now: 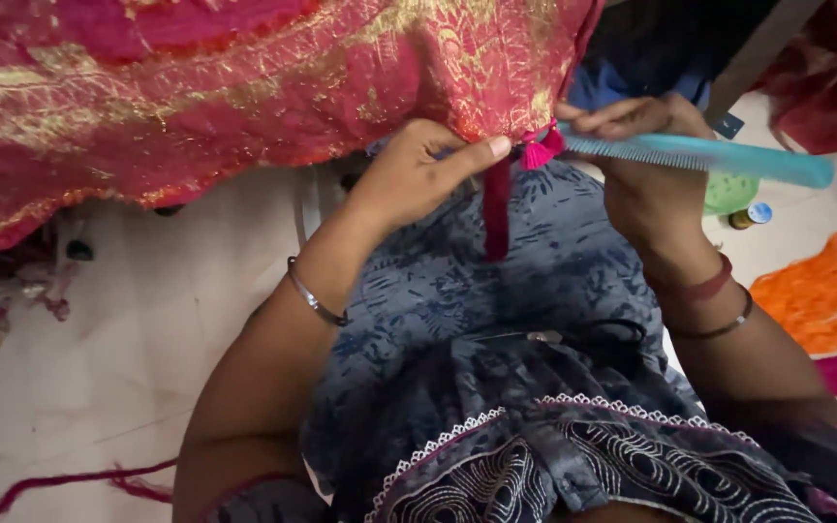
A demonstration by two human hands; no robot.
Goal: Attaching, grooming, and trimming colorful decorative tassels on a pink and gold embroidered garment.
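Right hand [646, 145] (closed) — comb [719, 155]

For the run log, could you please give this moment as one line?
left hand: pinching red cloth edge | right hand: holding teal comb at pink tassel | floor: orange yarn

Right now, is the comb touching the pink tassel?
Touching. The head view shows the teal comb, held in the right hand, with its tip against the pink tassel.

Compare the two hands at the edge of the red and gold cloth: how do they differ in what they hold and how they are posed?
The left hand pinches the cloth edge by the pink tassel, thumb outstretched; the right hand grips a turquoise comb, teeth at that tassel. Both wrists wear bangles.
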